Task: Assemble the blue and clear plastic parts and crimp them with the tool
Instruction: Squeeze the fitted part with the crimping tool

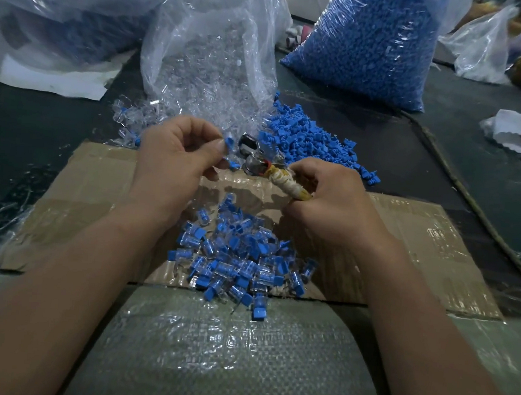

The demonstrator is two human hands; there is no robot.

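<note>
The left hand pinches a small blue part between thumb and forefinger, the other fingers curled in; the right hand is closed round the handle of the tool. Both hover over a flattened cardboard sheet, glossy with tape, that lies on a dark table; a woven sack under clear film overlaps the cardboard's near edge. At the back stand a clear bag of clear pieces, its mouth spilling onto the table, and a blue bag packed with blue pieces — more crumpled plastic bags lie to the far left and right. A loose heap of blue pieces lies on the table just beyond the right hand. The tool has a shiny metal head and a handle wound in pale, yellowed tape, with a red band where they meet. The head points left, close to the pinched part and the left thumb — whether it touches the part I cannot tell. Below and between the wrists, a pile of joined blue-and-clear pieces lies on the cardboard, reaching the sack's edge.
</note>
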